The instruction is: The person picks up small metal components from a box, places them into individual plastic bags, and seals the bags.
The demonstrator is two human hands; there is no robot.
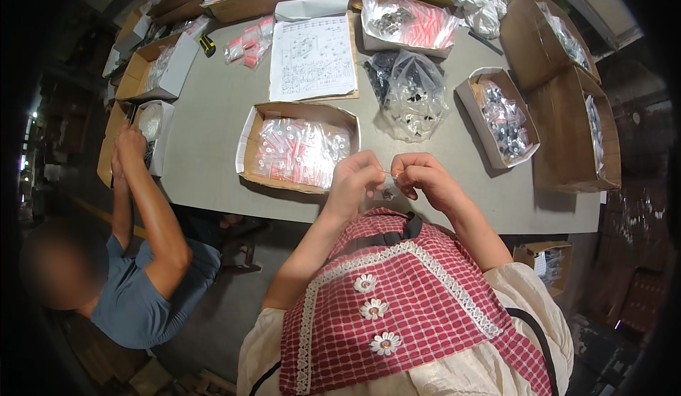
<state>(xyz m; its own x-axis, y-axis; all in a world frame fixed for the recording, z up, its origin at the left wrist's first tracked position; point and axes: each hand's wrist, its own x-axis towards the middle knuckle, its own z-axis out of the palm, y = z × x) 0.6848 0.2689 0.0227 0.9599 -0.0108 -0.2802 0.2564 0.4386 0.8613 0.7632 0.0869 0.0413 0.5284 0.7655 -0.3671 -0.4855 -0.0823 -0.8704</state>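
Note:
Close to the table's near edge, my left hand (357,181) and my right hand (428,177) meet, fingers pinched together. Between them is a small clear plastic bag (388,193) with something dark in it; both hands grip its top edge. Just left of my left hand stands an open cardboard box (248,141) filled with small clear bags that have red stripes and pale ring-shaped parts. Beyond my hands lies a large clear plastic bag (413,105) of small black parts. A white box (491,156) to the right holds several small bags with dark parts.
A printed drawing sheet (314,59) lies at the back, left of another box of bags (408,48). Tall cardboard boxes (567,126) line the right edge. A yellow-black cutter (207,45) rests at the far left. A co-worker (152,268) reaches into boxes on the left.

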